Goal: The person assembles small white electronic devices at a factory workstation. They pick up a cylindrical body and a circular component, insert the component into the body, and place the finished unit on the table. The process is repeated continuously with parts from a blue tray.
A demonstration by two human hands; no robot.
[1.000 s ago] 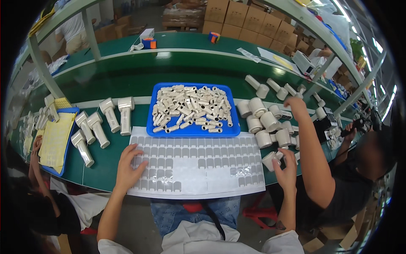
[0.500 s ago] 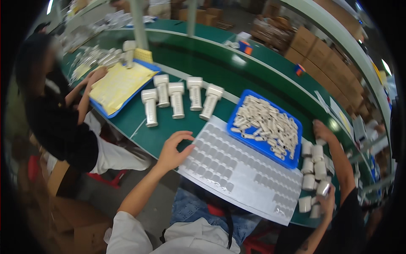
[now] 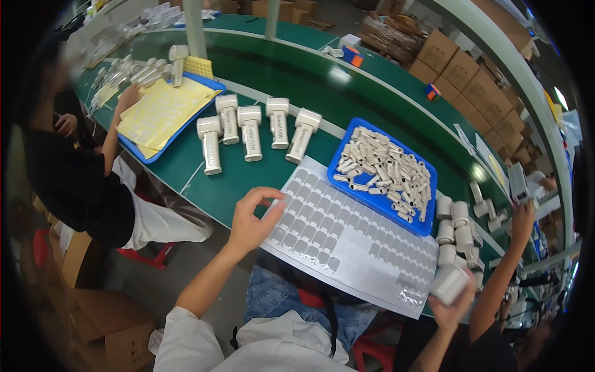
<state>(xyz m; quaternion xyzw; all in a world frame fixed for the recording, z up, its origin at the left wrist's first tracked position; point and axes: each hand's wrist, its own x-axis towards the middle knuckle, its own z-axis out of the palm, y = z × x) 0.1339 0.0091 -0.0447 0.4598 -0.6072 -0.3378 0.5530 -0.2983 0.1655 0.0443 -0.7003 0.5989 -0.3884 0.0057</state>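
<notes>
White plastic piece, rounded and wide-headed [image 3: 449, 284], sits in the right hand [image 3: 455, 305], lower right of the frame; fingers and thumb are closed around it, so firm grasp, piece tilted and a bit blurred, just beside the right end of the label sheet [image 3: 354, 263]. Left hand [image 3: 253, 220], centre left, grasps nothing visible: fingers bent, thumb and index apart, tips over the sheet's left edge; cannot tell if they touch it. Sheet lies across the centre to lower right, white backing with rows of grey labels, blank patches where labels are gone. Blue tray [image 3: 365, 197] right of centre, next to the sheet's far edge, heaped with small white parts [image 3: 378, 164]. Cluster of white cylinders [image 3: 460, 214] at right, near the tray's right end. Five white handheld devices [image 3: 250, 133] lie on the green table [image 3: 260, 175], upper left of centre, heads toward the top of the frame. Further upper left, yellow sheets [image 3: 164, 111] on a second blue tray [image 3: 201, 104], co-worker in black top [image 3: 77, 186] beside it, one arm reaching to the sheets. Another person's forearm [image 3: 501, 273] stretches up at far right. Cardboard boxes [image 3: 462, 74] stacked upper right; two orange-and-blue rolls [image 3: 432, 92] on the far surface.
</notes>
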